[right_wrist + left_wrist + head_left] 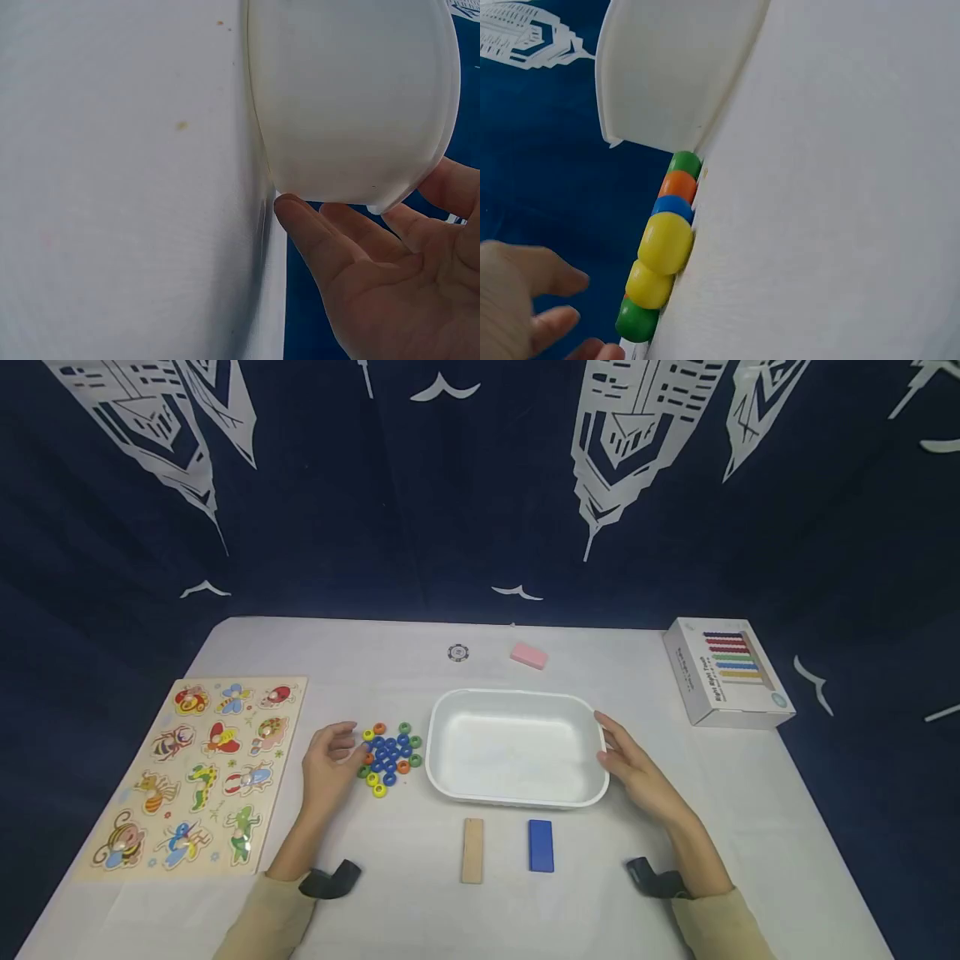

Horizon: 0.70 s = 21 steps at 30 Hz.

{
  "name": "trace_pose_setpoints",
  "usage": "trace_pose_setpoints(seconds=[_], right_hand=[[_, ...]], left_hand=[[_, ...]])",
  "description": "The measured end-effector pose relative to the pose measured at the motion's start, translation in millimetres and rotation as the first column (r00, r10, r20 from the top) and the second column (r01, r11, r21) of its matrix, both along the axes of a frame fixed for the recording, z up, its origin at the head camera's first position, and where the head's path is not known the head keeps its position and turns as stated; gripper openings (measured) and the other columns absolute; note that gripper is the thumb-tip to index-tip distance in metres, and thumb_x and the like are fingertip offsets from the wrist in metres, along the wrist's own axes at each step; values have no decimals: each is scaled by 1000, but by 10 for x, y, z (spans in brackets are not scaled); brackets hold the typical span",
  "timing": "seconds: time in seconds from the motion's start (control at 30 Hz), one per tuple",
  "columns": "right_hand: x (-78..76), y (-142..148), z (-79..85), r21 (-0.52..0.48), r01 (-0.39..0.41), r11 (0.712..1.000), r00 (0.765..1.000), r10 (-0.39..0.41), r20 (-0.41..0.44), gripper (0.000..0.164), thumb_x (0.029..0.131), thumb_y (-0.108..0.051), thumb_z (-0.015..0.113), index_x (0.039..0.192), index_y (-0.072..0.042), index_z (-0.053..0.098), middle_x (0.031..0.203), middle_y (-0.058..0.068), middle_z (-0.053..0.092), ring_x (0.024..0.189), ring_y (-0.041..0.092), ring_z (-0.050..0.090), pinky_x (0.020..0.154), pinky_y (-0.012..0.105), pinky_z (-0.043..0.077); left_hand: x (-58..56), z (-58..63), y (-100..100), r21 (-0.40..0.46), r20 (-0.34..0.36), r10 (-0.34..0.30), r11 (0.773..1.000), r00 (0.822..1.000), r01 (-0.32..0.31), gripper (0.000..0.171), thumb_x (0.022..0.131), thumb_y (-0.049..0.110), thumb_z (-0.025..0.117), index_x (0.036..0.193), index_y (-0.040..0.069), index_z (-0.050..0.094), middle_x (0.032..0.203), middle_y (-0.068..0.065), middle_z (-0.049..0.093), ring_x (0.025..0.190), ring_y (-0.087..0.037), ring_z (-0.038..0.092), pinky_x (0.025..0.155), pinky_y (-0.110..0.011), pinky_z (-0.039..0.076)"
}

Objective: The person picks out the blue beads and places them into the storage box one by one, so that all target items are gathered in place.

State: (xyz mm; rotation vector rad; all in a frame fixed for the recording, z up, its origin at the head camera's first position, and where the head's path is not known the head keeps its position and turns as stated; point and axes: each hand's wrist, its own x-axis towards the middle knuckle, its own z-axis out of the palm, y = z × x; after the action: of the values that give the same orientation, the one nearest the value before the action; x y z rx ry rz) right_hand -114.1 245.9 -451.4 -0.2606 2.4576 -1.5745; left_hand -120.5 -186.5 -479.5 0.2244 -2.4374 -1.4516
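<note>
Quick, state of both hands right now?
Left hand: open, beside the colored beads, holding nothing.
Right hand: open, touching the end of the white tray.

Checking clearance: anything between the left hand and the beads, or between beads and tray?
Nothing visible between left hand and beads. Between beads and the inside of the tray, only its raised left wall.
</note>
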Motion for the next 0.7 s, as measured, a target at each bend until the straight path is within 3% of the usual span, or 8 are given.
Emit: trace_pose_setpoints(seconds=[0.27, 0.7], right_hand=[[2, 1, 3, -12, 2, 1000, 1000, -2, 1, 56, 92, -26, 44, 141, -25, 17, 142, 18, 27, 125, 37, 34, 100, 54, 24], [3, 0, 19, -24, -6, 1000, 1000, 6, 8, 56, 92, -25, 44, 141, -27, 18, 143, 17, 26, 128, 36, 29, 102, 55, 21]], left_hand=[[-60, -134, 11, -140, 52, 79, 988, 996, -71, 25, 75, 18, 68, 97, 7, 61, 90, -3, 53, 79, -15, 50, 69, -27, 43], [-83, -76, 82, -181, 69, 114, 978, 991, -100, 22, 71, 15, 70, 86, 1, 66, 91, -8, 53, 80, -20, 49, 67, -30, 40]])
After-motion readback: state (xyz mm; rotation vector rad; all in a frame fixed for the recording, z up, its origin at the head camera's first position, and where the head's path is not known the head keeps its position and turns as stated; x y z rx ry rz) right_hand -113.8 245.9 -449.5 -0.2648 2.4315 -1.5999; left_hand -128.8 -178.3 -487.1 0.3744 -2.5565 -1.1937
